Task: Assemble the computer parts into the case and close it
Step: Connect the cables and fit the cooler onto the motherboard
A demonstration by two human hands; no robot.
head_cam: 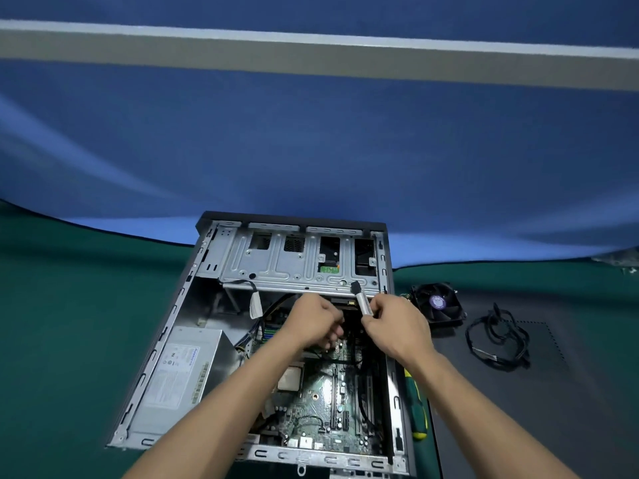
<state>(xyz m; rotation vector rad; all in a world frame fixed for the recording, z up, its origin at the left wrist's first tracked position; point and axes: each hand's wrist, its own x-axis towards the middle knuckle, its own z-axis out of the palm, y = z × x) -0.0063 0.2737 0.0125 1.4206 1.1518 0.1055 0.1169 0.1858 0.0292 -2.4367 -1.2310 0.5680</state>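
Observation:
An open computer case (193, 292) lies flat on the green table, side panel off. Inside sit the green motherboard (318, 399), a silver power supply (176, 375) at the left and a metal drive cage (276, 261) at the far end. My right hand (394, 326) pinches a flat grey cable with a black connector (361, 299) just below the drive cage. My left hand (316, 323) curls its fingers round dark cables beside it, over the motherboard. What the left fingers grip is partly hidden.
A black cooling fan (439, 304) and a coiled black cable (498, 337) lie on a dark panel (553, 392) right of the case. A green and yellow screwdriver (416, 406) rests against the case's right wall. A blue backdrop rises behind the table.

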